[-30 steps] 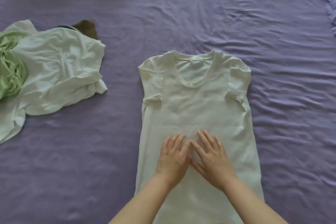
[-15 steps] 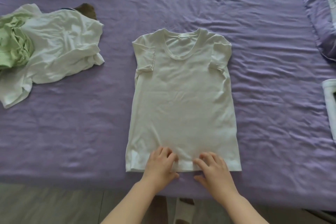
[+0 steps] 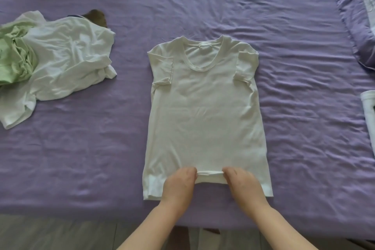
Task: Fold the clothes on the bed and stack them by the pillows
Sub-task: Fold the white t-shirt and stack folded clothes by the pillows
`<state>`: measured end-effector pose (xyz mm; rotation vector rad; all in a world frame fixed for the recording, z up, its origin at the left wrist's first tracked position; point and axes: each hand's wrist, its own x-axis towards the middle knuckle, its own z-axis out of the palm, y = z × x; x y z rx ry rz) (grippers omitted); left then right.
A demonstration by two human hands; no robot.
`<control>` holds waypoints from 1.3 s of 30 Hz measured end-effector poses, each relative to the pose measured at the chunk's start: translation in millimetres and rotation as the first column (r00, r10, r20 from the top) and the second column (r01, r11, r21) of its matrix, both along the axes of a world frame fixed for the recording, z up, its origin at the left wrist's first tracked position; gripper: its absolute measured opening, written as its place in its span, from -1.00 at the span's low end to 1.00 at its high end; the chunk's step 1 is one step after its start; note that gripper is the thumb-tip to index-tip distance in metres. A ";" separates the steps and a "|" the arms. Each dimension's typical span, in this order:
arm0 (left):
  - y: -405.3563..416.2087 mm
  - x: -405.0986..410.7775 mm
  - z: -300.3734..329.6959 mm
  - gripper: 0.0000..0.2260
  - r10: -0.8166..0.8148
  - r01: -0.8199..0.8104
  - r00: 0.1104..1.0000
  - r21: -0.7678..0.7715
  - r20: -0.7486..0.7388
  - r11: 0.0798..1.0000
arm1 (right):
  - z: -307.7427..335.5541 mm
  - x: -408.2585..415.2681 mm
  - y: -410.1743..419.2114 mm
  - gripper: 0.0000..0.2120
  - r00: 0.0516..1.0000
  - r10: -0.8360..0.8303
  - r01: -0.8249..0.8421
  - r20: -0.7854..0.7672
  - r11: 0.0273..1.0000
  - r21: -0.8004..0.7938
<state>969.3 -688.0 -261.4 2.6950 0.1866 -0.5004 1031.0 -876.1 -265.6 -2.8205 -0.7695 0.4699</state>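
1. Gripping the hem of the shirt, the left hand and right hand sit side by side near the bed's near edge, both forearms reaching in from below.
2. Fingers of each hand are curled under and pinch a raised fold of hem cloth stretched between them; the fingertips are hidden.
3. Shirt lies flat, face up, on the sheet, neck hole away from the person, both sleeves tucked inward.
4. At left, well apart, a crumpled white garment lies over a green one, with a brown scrap behind it.
5. At the right edge lies a folded white item; above it, a purple pillow.
6. Grey floor shows below the bed.
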 end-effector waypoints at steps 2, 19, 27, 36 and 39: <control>6.4 13.6 -1.5 -0.91 0.014 -0.013 0.999 0.008 -0.044 1.000 | -1.2 16.1 3.3 -0.85 0.996 -0.035 0.029 -0.080 0.997 -0.067; 142.6 215.4 39.0 -0.90 -0.068 0.086 0.966 0.063 -0.250 0.994 | 54.6 231.2 38.2 -0.88 0.984 0.014 -0.037 -0.175 0.991 -0.128; 149.9 274.4 31.3 -0.78 0.300 -0.339 0.938 -0.293 -0.172 0.894 | 43.1 267.7 60.1 -0.61 0.970 -0.240 0.228 -0.027 0.948 -0.223; 91.5 215.0 -9.9 -0.43 0.128 -0.126 0.986 0.026 -0.103 0.992 | 24.3 260.2 47.3 -0.66 0.771 -0.622 0.568 -0.137 0.769 -0.293; 94.0 212.7 -16.2 -0.31 0.080 -0.081 0.982 -0.002 -0.170 0.997 | 24.9 264.8 44.1 -0.90 0.650 -0.651 0.740 -0.392 0.659 0.133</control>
